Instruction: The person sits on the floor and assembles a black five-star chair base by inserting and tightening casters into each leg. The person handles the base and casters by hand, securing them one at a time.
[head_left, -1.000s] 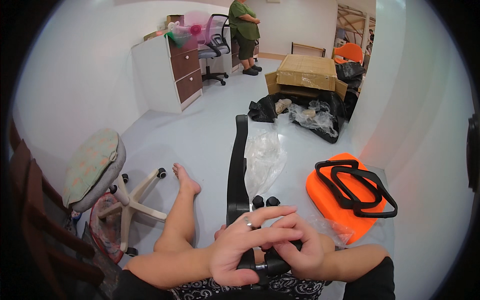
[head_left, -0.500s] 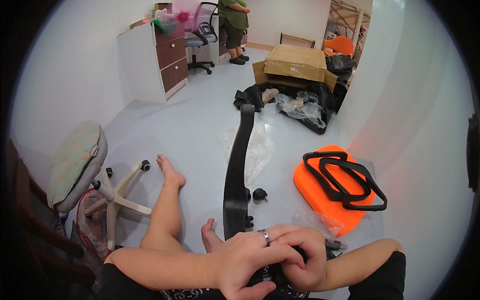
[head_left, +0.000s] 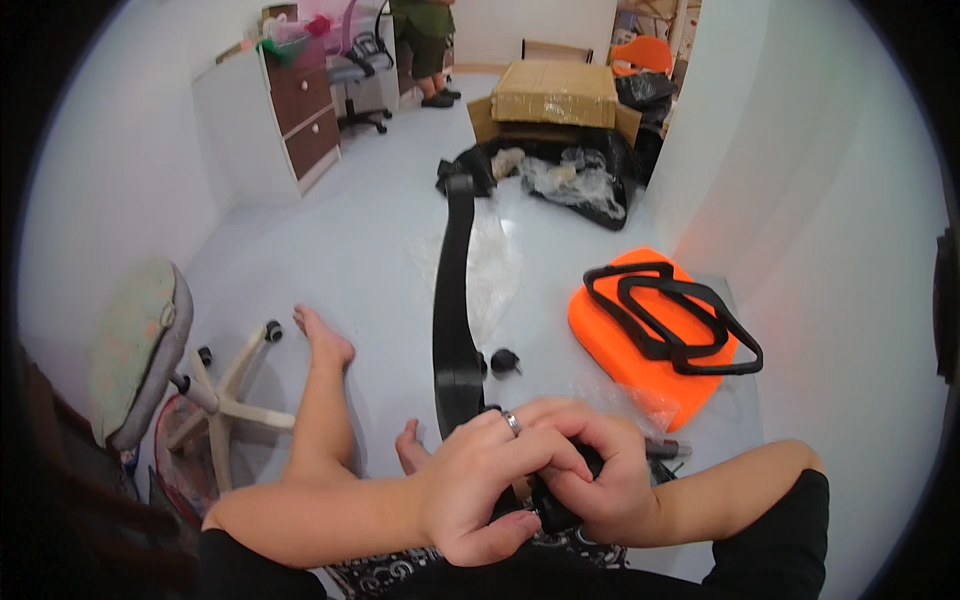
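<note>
My left hand, with a ring on one finger, is closed low in front of me around a long curved black chair bar. The bar stretches away from me over the floor. Pressed against it, my right hand is closed on a small dark part. Fingers cover most of that part, so its kind is unclear. The fingers of both hands meet over it. Just beyond the hands lies a black caster on the floor, beside the bar.
To the right lies an orange chair seat with two black armrest loops on top. A pale five-legged chair base with a cushioned seat lies at left. Farther off are an opened carton, plastic wrap, drawers and a standing person.
My view has tilted and shifted, so the room sits higher and more to the left. Both hands stay together on the bar, with the dark part now showing more between them.
</note>
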